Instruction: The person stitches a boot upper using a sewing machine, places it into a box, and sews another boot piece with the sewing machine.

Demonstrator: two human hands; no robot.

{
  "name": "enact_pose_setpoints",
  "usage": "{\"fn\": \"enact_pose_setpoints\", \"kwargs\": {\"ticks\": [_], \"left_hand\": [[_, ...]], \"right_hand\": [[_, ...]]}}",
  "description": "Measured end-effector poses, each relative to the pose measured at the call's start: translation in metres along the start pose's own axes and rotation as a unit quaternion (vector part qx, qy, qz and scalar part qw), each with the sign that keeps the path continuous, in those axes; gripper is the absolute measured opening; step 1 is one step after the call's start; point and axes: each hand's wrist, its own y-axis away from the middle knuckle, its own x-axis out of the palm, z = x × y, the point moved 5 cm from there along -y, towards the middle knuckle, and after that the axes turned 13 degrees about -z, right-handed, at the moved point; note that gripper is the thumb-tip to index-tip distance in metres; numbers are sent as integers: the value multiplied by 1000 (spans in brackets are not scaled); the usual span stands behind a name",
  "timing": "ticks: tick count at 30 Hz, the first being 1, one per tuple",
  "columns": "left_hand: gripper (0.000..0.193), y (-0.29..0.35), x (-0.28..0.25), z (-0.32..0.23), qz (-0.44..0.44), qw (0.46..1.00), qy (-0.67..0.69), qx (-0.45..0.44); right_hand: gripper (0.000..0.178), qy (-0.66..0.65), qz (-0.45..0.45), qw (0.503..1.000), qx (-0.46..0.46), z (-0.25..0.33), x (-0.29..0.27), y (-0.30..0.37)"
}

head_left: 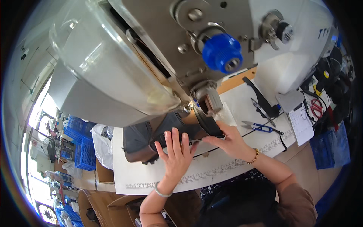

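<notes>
A brown and black sewn piece, perhaps part of a bag, lies under the head of a sewing machine. Its thick black edge band runs up to the lit needle area, where the machine head hides the stitching point. My left hand rests on the near side of the piece, fingers stretched and spread. With thumb and fingers, my right hand pinches the near end of the band, just right of the needle. Part of the piece is hidden behind the machine's pale housing.
Blue-handled snips, tweezers and a black strap lie on the white table, right of the machine. A ruler scale curves along its near edge. Notepad at right; blue crates and a cardboard box at left.
</notes>
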Motion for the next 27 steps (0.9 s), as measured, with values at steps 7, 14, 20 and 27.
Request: {"fn": "enact_pose_setpoints", "kwargs": {"ticks": [7, 14, 20, 27], "left_hand": [[39, 11, -4, 9, -17, 999, 6, 45], [26, -1, -7, 22, -108, 986, 7, 124], [30, 3, -4, 13, -123, 984, -36, 124], [35, 4, -2, 9, -112, 986, -49, 116]], "right_hand": [[27, -303, -36, 935, 180, -1, 28, 26], [26, -295, 3, 929, 223, 11, 24, 20], [21, -225, 20, 967, 115, 11, 14, -2], [28, -290, 22, 949, 122, 3, 18, -6]]}}
